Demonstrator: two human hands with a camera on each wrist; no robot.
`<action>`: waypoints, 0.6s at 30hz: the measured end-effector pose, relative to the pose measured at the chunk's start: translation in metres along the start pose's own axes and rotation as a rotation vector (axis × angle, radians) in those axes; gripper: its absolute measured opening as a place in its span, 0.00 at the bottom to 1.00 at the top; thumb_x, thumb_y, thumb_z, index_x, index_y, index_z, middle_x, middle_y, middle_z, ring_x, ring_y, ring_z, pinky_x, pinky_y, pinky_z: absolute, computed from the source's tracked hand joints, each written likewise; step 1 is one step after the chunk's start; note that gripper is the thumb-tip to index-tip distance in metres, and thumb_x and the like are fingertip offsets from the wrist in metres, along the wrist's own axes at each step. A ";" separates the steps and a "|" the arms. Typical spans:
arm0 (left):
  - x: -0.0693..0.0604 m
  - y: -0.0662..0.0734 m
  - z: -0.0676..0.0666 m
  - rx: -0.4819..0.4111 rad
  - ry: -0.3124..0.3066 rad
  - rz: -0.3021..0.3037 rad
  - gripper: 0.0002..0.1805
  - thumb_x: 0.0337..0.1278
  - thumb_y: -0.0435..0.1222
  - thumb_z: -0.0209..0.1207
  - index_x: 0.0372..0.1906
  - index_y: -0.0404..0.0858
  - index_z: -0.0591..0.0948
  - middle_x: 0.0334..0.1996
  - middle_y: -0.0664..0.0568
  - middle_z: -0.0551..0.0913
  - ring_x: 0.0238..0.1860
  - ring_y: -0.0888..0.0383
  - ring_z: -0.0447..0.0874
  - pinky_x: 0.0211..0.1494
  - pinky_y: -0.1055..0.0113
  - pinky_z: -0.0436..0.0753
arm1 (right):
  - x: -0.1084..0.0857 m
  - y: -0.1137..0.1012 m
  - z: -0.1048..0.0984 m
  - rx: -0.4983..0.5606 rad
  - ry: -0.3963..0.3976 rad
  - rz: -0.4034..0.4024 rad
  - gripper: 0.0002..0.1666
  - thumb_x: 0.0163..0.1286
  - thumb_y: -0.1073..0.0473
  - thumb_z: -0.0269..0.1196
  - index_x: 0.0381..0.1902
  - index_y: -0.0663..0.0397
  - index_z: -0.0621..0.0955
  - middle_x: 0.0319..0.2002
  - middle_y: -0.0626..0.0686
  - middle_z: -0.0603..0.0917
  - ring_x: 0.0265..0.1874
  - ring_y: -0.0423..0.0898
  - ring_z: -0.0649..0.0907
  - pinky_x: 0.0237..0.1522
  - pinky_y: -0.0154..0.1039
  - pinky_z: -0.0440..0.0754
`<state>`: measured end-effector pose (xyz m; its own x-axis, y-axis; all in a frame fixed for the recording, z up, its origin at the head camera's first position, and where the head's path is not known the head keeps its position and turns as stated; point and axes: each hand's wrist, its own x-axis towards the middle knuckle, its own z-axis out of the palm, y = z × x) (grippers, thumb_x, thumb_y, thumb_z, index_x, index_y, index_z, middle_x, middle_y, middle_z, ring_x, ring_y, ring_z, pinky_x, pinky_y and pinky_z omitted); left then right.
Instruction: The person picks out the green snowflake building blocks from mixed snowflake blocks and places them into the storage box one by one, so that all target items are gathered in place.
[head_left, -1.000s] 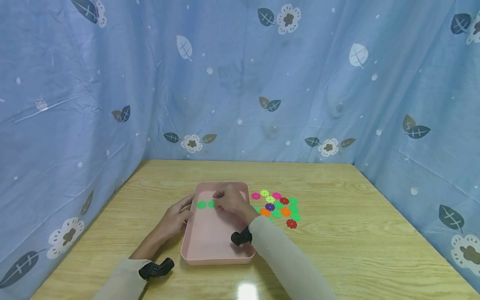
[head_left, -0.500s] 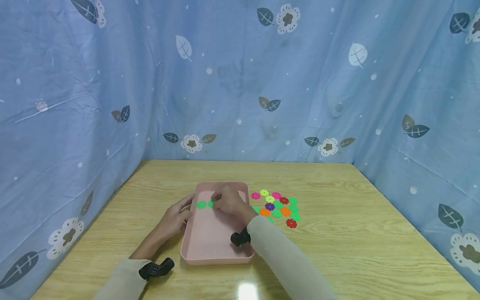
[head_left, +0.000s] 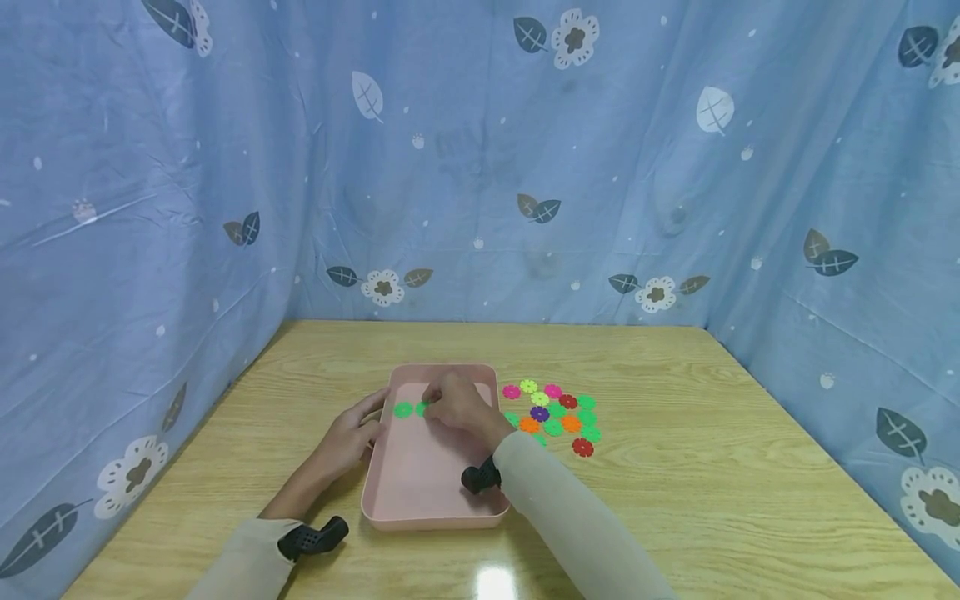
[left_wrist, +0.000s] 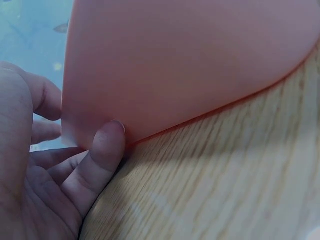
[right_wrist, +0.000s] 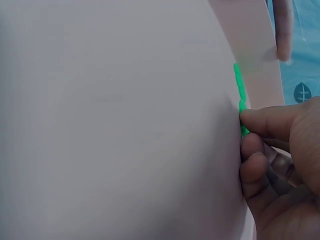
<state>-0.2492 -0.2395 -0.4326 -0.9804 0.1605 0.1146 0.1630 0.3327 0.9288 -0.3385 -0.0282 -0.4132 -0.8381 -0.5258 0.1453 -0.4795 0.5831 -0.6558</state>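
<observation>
- Little had moved over the last second: the right hand (head_left: 459,402) sat a touch further left, its fingertips closer over the second green disc (head_left: 421,409).
- That hand pinched the disc low against the floor of the pink tray (head_left: 420,475), just beside the first green disc (head_left: 403,410).
- I judged it best to keep the disc flat, let the fingers part gently and lift straight up, lest the neighbour be nudged.
- The left hand (head_left: 347,440), apart from the right, held the tray's left wall, thumb outside; a steady, light hold seemed enough.
- The left hand, the tray and the loose discs (head_left: 557,410), on the table (head_left: 675,417) right of the tray, looked unchanged.
</observation>
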 end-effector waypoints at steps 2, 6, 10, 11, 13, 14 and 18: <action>0.000 0.000 0.000 -0.004 0.002 -0.006 0.35 0.69 0.30 0.46 0.80 0.36 0.56 0.74 0.34 0.64 0.35 0.51 0.83 0.28 0.62 0.83 | -0.001 -0.001 0.000 0.003 0.000 0.011 0.11 0.63 0.64 0.70 0.44 0.56 0.91 0.43 0.51 0.90 0.44 0.45 0.85 0.47 0.39 0.85; 0.000 -0.001 0.000 -0.009 0.000 -0.016 0.36 0.68 0.30 0.46 0.80 0.37 0.56 0.74 0.34 0.64 0.31 0.51 0.82 0.25 0.64 0.80 | 0.000 0.000 0.001 -0.004 -0.001 0.007 0.11 0.63 0.62 0.71 0.44 0.56 0.90 0.43 0.50 0.89 0.44 0.45 0.85 0.48 0.40 0.85; -0.001 -0.002 -0.001 -0.006 -0.004 -0.017 0.36 0.68 0.30 0.46 0.80 0.37 0.56 0.74 0.34 0.63 0.33 0.51 0.84 0.27 0.63 0.82 | 0.002 0.001 0.003 -0.020 0.006 -0.011 0.10 0.62 0.63 0.72 0.43 0.57 0.90 0.44 0.51 0.89 0.48 0.46 0.85 0.49 0.40 0.84; -0.001 -0.002 -0.001 -0.003 -0.002 -0.015 0.36 0.68 0.30 0.46 0.80 0.37 0.56 0.74 0.34 0.63 0.35 0.50 0.84 0.29 0.62 0.84 | 0.002 0.001 0.003 -0.024 0.008 -0.013 0.10 0.62 0.62 0.72 0.43 0.57 0.90 0.44 0.51 0.89 0.48 0.46 0.85 0.49 0.40 0.84; -0.001 -0.002 -0.001 0.001 -0.001 -0.011 0.36 0.68 0.30 0.46 0.80 0.37 0.56 0.74 0.34 0.63 0.38 0.50 0.85 0.32 0.61 0.85 | 0.003 0.001 0.004 -0.033 0.012 -0.020 0.11 0.62 0.62 0.72 0.43 0.57 0.90 0.44 0.51 0.89 0.49 0.47 0.86 0.49 0.40 0.84; 0.000 -0.002 -0.001 0.003 -0.001 -0.009 0.36 0.68 0.31 0.46 0.80 0.37 0.56 0.75 0.34 0.63 0.40 0.50 0.85 0.33 0.60 0.86 | 0.003 0.001 0.004 -0.041 0.013 -0.022 0.11 0.62 0.62 0.72 0.43 0.57 0.90 0.44 0.52 0.89 0.49 0.47 0.86 0.50 0.41 0.85; -0.001 -0.002 -0.001 0.006 -0.002 -0.008 0.36 0.68 0.31 0.46 0.80 0.37 0.56 0.75 0.34 0.63 0.42 0.49 0.85 0.34 0.59 0.86 | 0.004 0.002 0.005 -0.044 0.010 -0.025 0.12 0.62 0.62 0.72 0.43 0.58 0.90 0.45 0.52 0.89 0.49 0.47 0.85 0.50 0.41 0.84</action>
<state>-0.2490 -0.2409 -0.4341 -0.9814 0.1596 0.1064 0.1557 0.3393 0.9277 -0.3416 -0.0320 -0.4172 -0.8283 -0.5342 0.1690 -0.5110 0.5965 -0.6190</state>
